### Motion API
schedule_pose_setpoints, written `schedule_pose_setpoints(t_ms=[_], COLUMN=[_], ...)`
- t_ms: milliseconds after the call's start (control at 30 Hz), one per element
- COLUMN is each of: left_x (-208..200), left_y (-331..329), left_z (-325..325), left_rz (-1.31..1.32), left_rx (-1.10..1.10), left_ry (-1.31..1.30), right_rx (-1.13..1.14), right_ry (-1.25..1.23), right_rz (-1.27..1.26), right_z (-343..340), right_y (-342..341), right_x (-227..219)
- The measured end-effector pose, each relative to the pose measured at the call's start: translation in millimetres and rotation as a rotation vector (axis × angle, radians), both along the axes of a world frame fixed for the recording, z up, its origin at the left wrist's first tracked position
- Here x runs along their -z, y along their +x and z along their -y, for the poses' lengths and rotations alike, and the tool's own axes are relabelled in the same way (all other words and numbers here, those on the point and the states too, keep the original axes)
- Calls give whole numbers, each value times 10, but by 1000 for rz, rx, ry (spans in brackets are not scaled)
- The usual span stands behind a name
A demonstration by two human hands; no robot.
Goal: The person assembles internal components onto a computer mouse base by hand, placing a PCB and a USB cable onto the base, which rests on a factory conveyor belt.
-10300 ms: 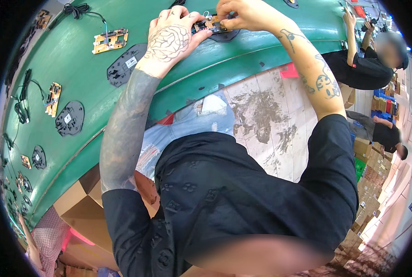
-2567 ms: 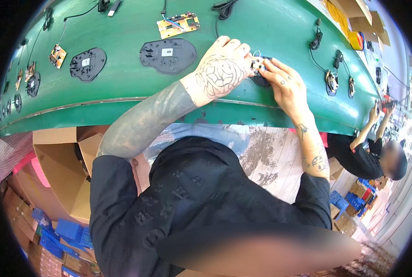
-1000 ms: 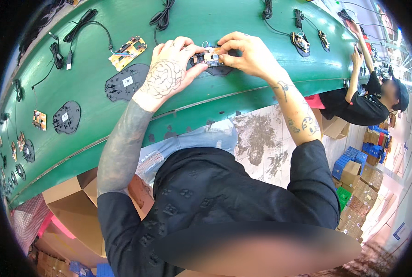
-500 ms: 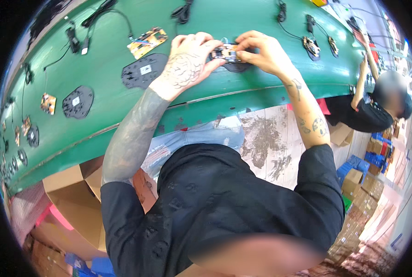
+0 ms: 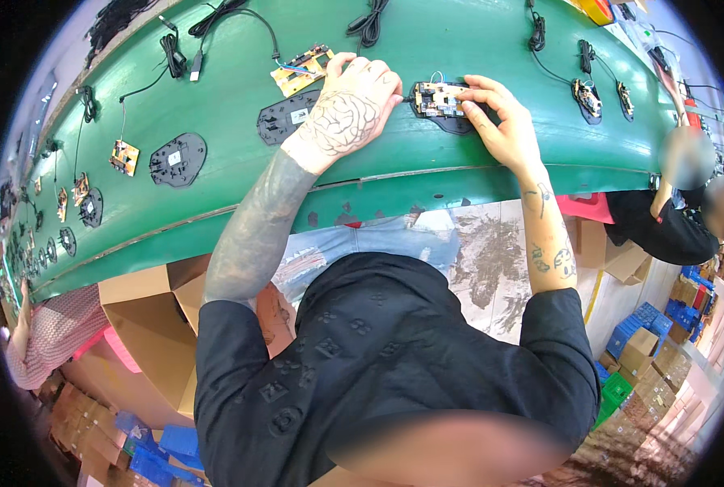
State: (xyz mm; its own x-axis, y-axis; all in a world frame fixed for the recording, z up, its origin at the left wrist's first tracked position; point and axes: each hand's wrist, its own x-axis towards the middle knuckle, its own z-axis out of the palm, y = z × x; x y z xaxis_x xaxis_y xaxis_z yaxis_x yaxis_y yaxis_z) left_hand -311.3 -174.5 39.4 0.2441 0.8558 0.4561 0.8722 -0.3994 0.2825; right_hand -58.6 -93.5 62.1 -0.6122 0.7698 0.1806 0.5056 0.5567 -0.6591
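Observation:
A tan circuit board (image 5: 439, 101) sits on a black plastic base plate (image 5: 453, 124), in front of me on the green conveyor belt. At the board's left end, my left hand (image 5: 350, 105) is closed, thumb and forefinger pinched at a short black stretch of cable (image 5: 408, 99). Its other fingers are curled and partly hidden. My right hand (image 5: 502, 122) holds the board's right edge between thumb and fingers. Just left of my left hand lie another base plate (image 5: 285, 118) and a separate board (image 5: 303, 71) with coloured wires.
More base plates (image 5: 177, 160), boards (image 5: 124, 157) and coiled black cables (image 5: 366, 31) lie along the belt both ways. An open cardboard box (image 5: 147, 325) stands below its edge at left. Co-workers are at both sides; one wears a black top (image 5: 650, 227) at right.
My left hand has moved off the board's top to the cable at its left end. My right hand has shifted to the board's right edge, exposing more of the board. The view has shifted.

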Motion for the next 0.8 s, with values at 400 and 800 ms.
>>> schedule_pose_setpoints(t_ms=[400, 800], left_x=[-18, -355], left_y=[15, 141], left_z=[-133, -444], left_rz=[-110, -225], left_rx=[16, -31], left_ry=[-231, -666], right_rx=[44, 55], right_ry=[15, 39], right_rz=[-57, -60], right_z=[84, 96], right_y=[-22, 10], right_x=[38, -28])
